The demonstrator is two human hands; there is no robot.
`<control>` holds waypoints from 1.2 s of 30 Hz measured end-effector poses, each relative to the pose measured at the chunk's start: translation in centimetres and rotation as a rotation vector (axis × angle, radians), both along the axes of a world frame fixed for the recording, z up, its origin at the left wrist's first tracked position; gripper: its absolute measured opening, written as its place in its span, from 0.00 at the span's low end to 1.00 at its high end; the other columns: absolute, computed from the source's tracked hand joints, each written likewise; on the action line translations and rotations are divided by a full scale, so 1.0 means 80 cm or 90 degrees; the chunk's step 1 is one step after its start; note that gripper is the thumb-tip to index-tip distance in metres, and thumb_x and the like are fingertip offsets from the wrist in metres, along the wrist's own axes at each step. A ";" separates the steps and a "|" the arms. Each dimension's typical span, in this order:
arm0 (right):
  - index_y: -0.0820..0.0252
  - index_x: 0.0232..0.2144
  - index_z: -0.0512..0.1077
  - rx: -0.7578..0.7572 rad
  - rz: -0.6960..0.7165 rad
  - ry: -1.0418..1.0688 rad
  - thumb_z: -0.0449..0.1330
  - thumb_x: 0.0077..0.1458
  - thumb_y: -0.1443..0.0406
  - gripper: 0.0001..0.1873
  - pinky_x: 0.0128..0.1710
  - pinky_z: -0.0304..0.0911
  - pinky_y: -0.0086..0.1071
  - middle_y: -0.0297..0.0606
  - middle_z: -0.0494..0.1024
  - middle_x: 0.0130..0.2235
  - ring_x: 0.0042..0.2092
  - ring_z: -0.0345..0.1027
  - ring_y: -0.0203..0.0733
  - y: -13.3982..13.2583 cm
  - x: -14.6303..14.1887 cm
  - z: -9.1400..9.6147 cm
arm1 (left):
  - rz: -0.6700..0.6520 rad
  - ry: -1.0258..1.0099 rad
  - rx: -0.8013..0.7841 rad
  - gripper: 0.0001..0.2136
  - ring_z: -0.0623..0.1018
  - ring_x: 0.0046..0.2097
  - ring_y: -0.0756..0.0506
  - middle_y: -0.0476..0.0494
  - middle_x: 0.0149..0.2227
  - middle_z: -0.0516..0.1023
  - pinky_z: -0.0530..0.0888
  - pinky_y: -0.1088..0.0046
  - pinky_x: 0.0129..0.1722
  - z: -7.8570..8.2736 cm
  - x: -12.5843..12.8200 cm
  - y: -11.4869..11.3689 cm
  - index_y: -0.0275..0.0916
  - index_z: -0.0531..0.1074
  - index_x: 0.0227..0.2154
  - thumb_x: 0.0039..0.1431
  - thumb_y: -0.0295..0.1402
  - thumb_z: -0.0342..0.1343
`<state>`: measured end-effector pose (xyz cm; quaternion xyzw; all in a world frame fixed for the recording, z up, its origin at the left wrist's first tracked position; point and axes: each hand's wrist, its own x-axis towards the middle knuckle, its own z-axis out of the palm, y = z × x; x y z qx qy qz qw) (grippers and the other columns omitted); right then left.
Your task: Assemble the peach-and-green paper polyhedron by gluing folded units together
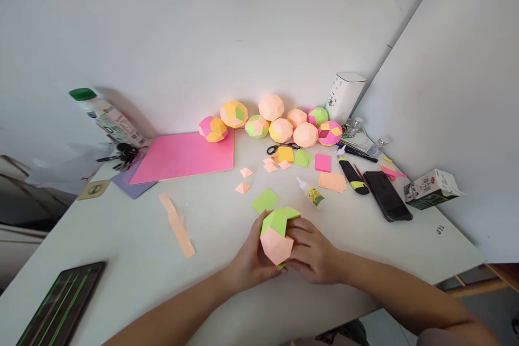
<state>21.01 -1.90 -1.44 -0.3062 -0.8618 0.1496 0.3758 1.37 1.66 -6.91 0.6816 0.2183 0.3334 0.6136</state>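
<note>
Both my hands close around a part-built paper polyhedron [276, 235] with green faces on top and peach faces in front, low over the white table [133, 248]. My left hand [248, 259] grips its left side with the fingers curled round it. My right hand [312, 251] presses on its right side, fingers together. A loose green paper square [265, 200] lies just behind the model, and a small glue bottle [310, 192] lies to the right of that.
Several finished paper balls [271, 119] line the wall. Nearby are pink paper sheets [184, 155], scissors [279, 147], small folded peach pieces [243, 181], a peach strip [177, 225], a highlighter [353, 175], a phone [387, 195], a carton [432, 188], a tablet [60, 303] and a bottle [107, 114].
</note>
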 end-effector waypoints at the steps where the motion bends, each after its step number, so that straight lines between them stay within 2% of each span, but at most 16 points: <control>1: 0.60 0.38 0.73 0.026 -0.005 -0.027 0.57 0.57 0.68 0.07 0.50 0.63 0.44 0.45 0.75 0.41 0.50 0.61 0.48 0.000 0.000 -0.002 | -0.008 -0.004 0.000 0.49 0.61 0.64 0.33 0.36 0.64 0.55 0.64 0.46 0.58 -0.002 0.000 0.000 0.53 0.36 0.64 0.48 0.37 0.66; 7: 0.59 0.36 0.74 0.064 -0.032 -0.068 0.58 0.57 0.66 0.05 0.50 0.63 0.43 0.45 0.75 0.43 0.50 0.61 0.48 0.002 0.002 -0.010 | 0.027 -0.013 -0.080 0.50 0.62 0.62 0.32 0.31 0.61 0.58 0.65 0.48 0.56 -0.004 -0.001 -0.001 0.47 0.41 0.64 0.44 0.41 0.69; 11: 0.58 0.33 0.74 0.050 -0.022 -0.042 0.59 0.56 0.66 0.04 0.49 0.63 0.42 0.43 0.75 0.41 0.50 0.61 0.47 0.002 0.001 -0.012 | 0.008 -0.028 -0.053 0.46 0.64 0.60 0.33 0.34 0.60 0.60 0.66 0.50 0.56 0.000 -0.001 0.001 0.49 0.44 0.63 0.45 0.41 0.68; 19: 0.58 0.35 0.73 0.008 -0.024 -0.022 0.58 0.57 0.65 0.05 0.51 0.62 0.44 0.43 0.75 0.39 0.50 0.62 0.48 0.001 -0.001 -0.012 | 0.016 -0.038 -0.047 0.45 0.64 0.60 0.33 0.31 0.59 0.61 0.64 0.48 0.57 0.004 0.001 0.001 0.46 0.46 0.62 0.47 0.47 0.65; 24: 0.58 0.33 0.72 0.002 -0.003 0.022 0.59 0.56 0.65 0.03 0.50 0.62 0.43 0.42 0.75 0.37 0.49 0.62 0.48 0.003 -0.002 -0.008 | -0.047 -0.110 -0.067 0.42 0.62 0.62 0.33 0.32 0.61 0.59 0.61 0.46 0.59 0.013 0.003 0.004 0.48 0.47 0.62 0.48 0.46 0.64; 26: 0.58 0.30 0.71 -0.028 0.013 0.030 0.58 0.56 0.64 0.04 0.50 0.62 0.44 0.42 0.74 0.36 0.48 0.63 0.47 0.002 -0.002 -0.007 | -0.079 -0.126 -0.082 0.44 0.61 0.63 0.33 0.33 0.63 0.58 0.60 0.47 0.59 0.017 0.003 0.004 0.50 0.45 0.63 0.47 0.44 0.66; 28: 0.59 0.29 0.70 -0.094 0.023 0.050 0.58 0.57 0.62 0.06 0.46 0.64 0.41 0.42 0.73 0.35 0.44 0.64 0.45 0.000 -0.002 -0.006 | -0.110 -0.131 -0.106 0.46 0.61 0.63 0.33 0.33 0.64 0.57 0.62 0.47 0.58 0.019 0.003 0.004 0.52 0.43 0.63 0.47 0.42 0.67; 32: 0.60 0.37 0.68 -0.253 0.020 0.130 0.61 0.53 0.61 0.11 0.36 0.67 0.34 0.40 0.73 0.36 0.36 0.66 0.40 -0.005 0.003 -0.001 | -0.114 -0.115 -0.135 0.45 0.64 0.62 0.33 0.31 0.63 0.58 0.64 0.47 0.57 0.017 0.000 0.002 0.50 0.42 0.64 0.50 0.41 0.65; 36: 0.59 0.49 0.64 -0.370 0.054 0.216 0.60 0.52 0.68 0.21 0.42 0.69 0.35 0.45 0.71 0.47 0.44 0.69 0.41 -0.008 0.010 0.002 | -0.067 -0.081 -0.133 0.38 0.65 0.61 0.35 0.32 0.61 0.59 0.64 0.50 0.57 0.010 -0.010 0.006 0.49 0.46 0.63 0.55 0.44 0.60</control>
